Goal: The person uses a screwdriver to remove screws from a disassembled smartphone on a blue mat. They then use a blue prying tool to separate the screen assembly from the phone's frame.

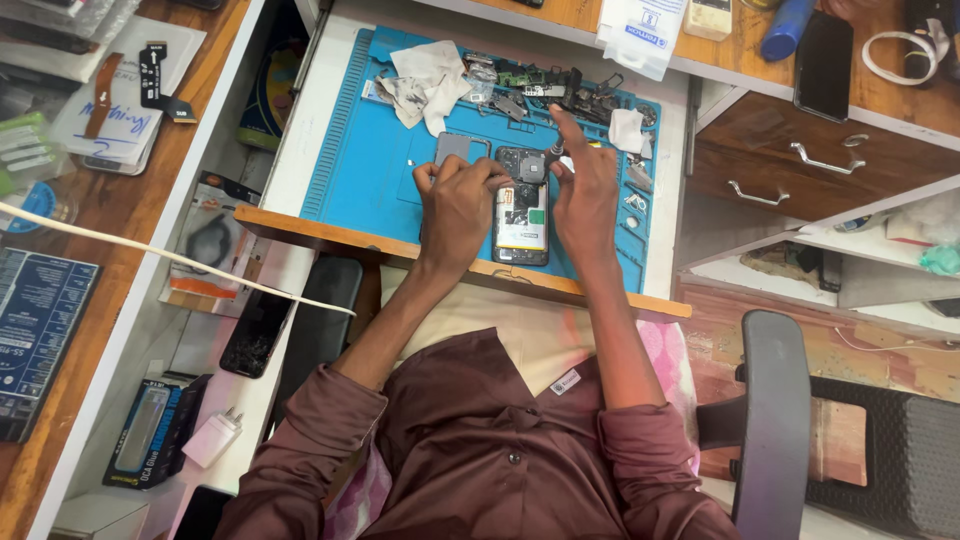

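Note:
An opened phone [523, 210] with its back off lies on a blue work mat [370, 150], its battery and circuit board showing. My left hand [458, 205] rests on the phone's left edge, fingers pressed at its upper left corner. My right hand [585, 185] is at the phone's right side, gripping a small dark screwdriver [552, 153] whose tip sits on the upper board, index finger stretched along it. A grey cover piece [458, 148] lies just above my left hand.
Crumpled white tissues [425, 80] and several small metal parts [545, 85] lie along the mat's far edge. A wooden desk edge [330, 232] runs below the mat. Drawers [790, 160] stand at right, a chair arm [775, 400] at lower right, boxes and a charger at lower left.

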